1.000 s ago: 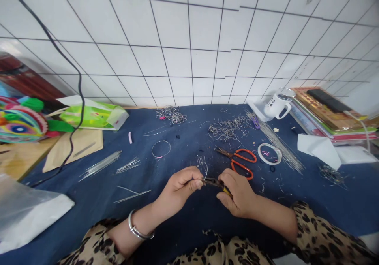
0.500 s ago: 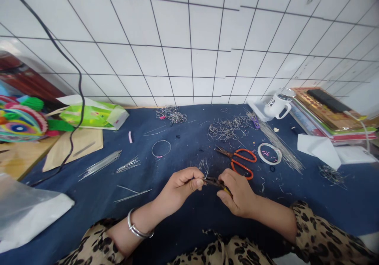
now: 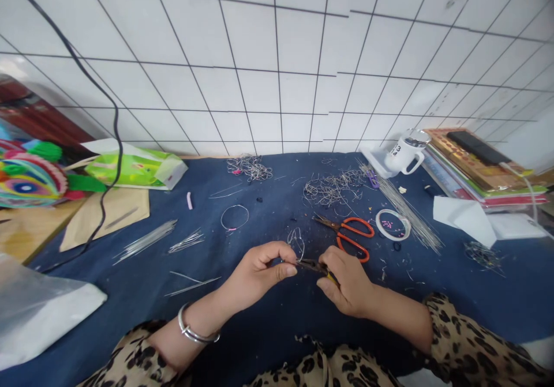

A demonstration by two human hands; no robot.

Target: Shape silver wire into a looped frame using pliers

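Observation:
My right hand (image 3: 347, 282) is closed round a pair of pliers (image 3: 312, 265) with dark jaws and a bit of yellow handle showing. The jaws point left and meet a thin, bent silver wire (image 3: 296, 240), which rises in a loop above the fingertips. My left hand (image 3: 264, 271) pinches at that wire between thumb and forefinger, close to the plier tips. Just beyond the right hand lie orange-handled scissors (image 3: 355, 236). A wire ring with a pink piece (image 3: 235, 218) rests on the cloth past the left hand.
Tangled wire (image 3: 333, 188) and a white dish of pink beads (image 3: 393, 225) lie at the back right, near long straight wires (image 3: 404, 214). Shorter wire bundles (image 3: 147, 240) sit at left. A mug (image 3: 404, 155) and stacked books (image 3: 485, 171) stand far right; a black cable (image 3: 116, 127) hangs at left.
My left hand has shifted slightly left, and its thumb is straighter. The wire loop above the fingers shows wider now. The right hand and pliers have hardly moved.

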